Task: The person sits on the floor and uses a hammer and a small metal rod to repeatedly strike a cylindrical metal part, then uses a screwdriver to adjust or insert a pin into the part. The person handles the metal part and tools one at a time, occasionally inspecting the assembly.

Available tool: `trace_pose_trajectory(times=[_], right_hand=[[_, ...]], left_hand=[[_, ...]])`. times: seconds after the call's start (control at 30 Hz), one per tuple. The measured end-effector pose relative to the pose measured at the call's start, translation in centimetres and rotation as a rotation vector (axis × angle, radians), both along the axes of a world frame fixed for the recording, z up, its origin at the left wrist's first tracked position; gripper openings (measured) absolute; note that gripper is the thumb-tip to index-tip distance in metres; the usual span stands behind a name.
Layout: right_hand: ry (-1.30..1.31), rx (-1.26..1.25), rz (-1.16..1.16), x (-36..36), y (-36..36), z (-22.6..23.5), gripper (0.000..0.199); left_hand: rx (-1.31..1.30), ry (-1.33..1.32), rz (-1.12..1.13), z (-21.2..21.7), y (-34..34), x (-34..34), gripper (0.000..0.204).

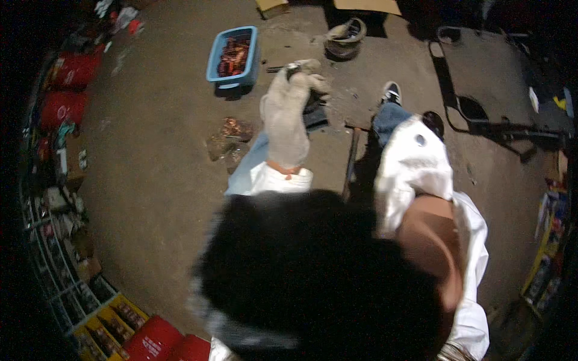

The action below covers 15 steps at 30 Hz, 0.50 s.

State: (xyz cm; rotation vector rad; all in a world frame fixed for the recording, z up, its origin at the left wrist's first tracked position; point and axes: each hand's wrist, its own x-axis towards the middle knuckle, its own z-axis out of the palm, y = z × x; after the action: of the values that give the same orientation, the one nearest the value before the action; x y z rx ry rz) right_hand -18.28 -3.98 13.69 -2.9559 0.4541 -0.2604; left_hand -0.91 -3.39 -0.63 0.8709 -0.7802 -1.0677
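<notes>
The left hand (289,111), in a pale work glove, reaches out over the concrete floor (156,156), its grip clenched around a small dark metal part (293,69) with a shiny end that shows at the fingertips. Just beyond it on the floor sits a blue plastic tub (233,55) filled with reddish-brown pieces, and a worn cap (345,36) lies to the right of that. A little heap of coppery scraps (229,141) rests below the tub. The right hand is hidden behind a white sleeve (415,162) and dark hair, so its grip cannot be told.
</notes>
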Motion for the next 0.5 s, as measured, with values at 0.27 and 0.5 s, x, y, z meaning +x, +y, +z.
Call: trace_pose_trajectory(times=[0.27,0.5], right_hand=[[-0.015,-0.005,0.010,0.20,-0.44,-0.84,0.019],[-0.013,0.027,0.023,0.29,-0.79,-0.88,0.019]], left_hand=[[0.020,0.048,-0.020,0.46,0.11,-0.47,0.038],[0.030,0.079,-0.040,-0.17,0.29,-0.39,0.032]])
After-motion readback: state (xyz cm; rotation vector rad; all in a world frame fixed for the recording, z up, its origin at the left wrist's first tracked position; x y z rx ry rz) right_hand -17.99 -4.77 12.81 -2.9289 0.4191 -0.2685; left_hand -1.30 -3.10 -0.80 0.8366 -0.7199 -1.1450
